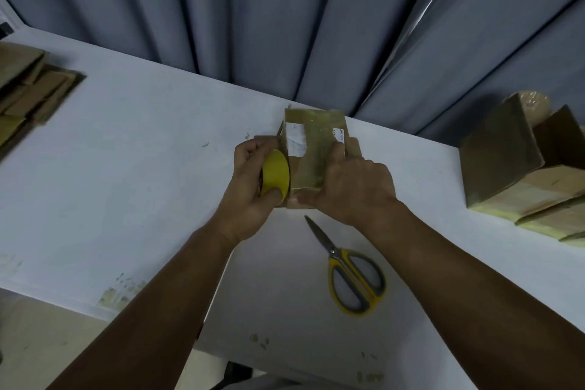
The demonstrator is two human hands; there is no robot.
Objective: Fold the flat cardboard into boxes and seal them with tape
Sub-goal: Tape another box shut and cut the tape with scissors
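The cardboard box (311, 149) sits at the centre of the table (142, 152), held between both hands. Its upper face is closed, with glossy tape and white labels across it, so nothing inside can be seen. Its long axis runs from 6 o'clock towards 12 o'clock, with the far end leaning slightly to 1 o'clock.

The left hand (250, 199) grips a yellow tape roll (275, 174) with fingers and thumb curled round it. The roll stands on edge against the box's 9 o'clock side. The right hand (354, 190) clasps the box from 3 o'clock, fingers lying over the taped top and thumb at the near edge.

At 3 o'clock a group of folded boxes (512, 165) lies near the table edge. One shows a raised flap and a dark opening, and its contents cannot be made out.

At 9 o'clock lies a stack of flat cardboard (28, 85). The scissors (351, 275) lie at 5 o'clock, closed, blades pointing to 11 o'clock. A grey curtain (285, 25) hangs at 12 o'clock.
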